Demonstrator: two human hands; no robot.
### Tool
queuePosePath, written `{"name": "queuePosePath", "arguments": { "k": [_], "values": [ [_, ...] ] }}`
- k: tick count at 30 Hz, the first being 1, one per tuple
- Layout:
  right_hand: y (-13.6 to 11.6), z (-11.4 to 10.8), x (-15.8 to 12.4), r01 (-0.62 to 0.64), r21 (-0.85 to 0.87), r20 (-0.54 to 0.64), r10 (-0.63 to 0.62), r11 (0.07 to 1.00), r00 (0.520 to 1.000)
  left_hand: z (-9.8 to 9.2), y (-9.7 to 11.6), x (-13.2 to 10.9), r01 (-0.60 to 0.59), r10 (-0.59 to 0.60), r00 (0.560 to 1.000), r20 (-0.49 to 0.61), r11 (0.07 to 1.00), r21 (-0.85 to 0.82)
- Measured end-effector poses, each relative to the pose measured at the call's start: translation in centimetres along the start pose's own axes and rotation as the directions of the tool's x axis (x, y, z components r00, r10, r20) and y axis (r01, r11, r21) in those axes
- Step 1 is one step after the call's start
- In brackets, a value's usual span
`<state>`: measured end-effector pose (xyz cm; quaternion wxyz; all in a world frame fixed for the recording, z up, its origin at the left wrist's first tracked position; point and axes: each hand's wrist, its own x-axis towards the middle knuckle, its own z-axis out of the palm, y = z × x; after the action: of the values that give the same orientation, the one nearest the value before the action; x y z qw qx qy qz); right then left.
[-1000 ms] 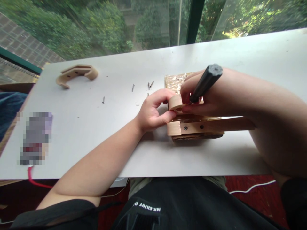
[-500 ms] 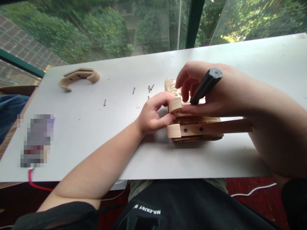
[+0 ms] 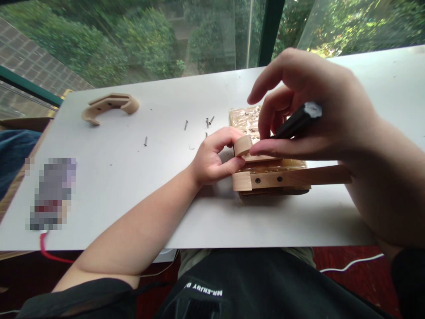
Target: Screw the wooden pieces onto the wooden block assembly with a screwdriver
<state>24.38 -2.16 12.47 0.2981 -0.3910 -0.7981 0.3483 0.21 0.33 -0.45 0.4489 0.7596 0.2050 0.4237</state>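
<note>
By the far left corner of the white surface (image 3: 99, 190), a curved wooden piece (image 3: 109, 106) lies apart; loose screws (image 3: 186, 125) lie between it and the left hand (image 3: 210, 155). That hand pinches the curved end of the farther wooden part (image 3: 243, 145), thumb and forefinger closed on it, at a shiny-wrapped block (image 3: 244, 116) midway between near and far edges. The nearer wooden part (image 3: 295, 178), toward the near edge, bears two dark screws (image 3: 257, 180). Rightmost, the right hand (image 3: 337, 91) holds a black-handled tool (image 3: 299, 120) loosely, forefinger lifted clear; its tip is hidden. Judged step: driver work on the farther part. The next move appears to call for steady left-hand support and a realigned tool. Against one second earlier, the handle leans flatter and the right fingers have spread upward.
</note>
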Motion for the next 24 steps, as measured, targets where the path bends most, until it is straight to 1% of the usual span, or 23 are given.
{"name": "queuePosePath", "arguments": {
  "k": [4, 10, 16, 18, 20, 22, 24],
  "values": [
    [-0.09, 0.08, -0.01, 0.018, -0.046, -0.049, -0.020, 0.999, 0.999, 0.00, 0.02, 0.00, -0.011, 0.011, 1.000, 0.001, 1.000, 0.023],
    [-0.16, 0.07, 0.02, 0.050, -0.088, -0.079, -0.057, 0.995, 0.995, 0.09, 0.35, 0.05, 0.004, -0.004, 1.000, -0.002, 1.000, 0.026],
    [-0.08, 0.05, -0.19, 0.056, -0.225, -0.143, -0.090, 0.973, 0.986, 0.22, 0.75, -0.02, 0.050, -0.050, 0.999, -0.010, 0.998, 0.034],
    [-0.11, 0.02, -0.24, 0.071, -0.283, -0.132, -0.113, 0.956, 0.985, 0.26, 0.65, -0.08, 0.056, -0.056, 0.998, -0.011, 0.998, 0.018],
    [-0.13, -0.02, -0.24, 0.088, -0.322, -0.098, -0.126, 0.942, 0.987, 0.27, 0.50, -0.10, 0.046, -0.046, 0.999, -0.014, 0.999, 0.003],
    [-0.06, -0.02, -0.18, 0.091, -0.325, -0.071, -0.121, 0.941, 0.990, 0.25, 0.39, -0.07, 0.034, -0.034, 0.999, -0.011, 0.999, -0.005],
    [0.14, 0.07, -0.05, 0.092, -0.308, -0.073, -0.120, 0.947, 0.990, 0.21, 0.34, -0.02, 0.025, -0.025, 1.000, -0.002, 1.000, 0.001]
  ]
}}
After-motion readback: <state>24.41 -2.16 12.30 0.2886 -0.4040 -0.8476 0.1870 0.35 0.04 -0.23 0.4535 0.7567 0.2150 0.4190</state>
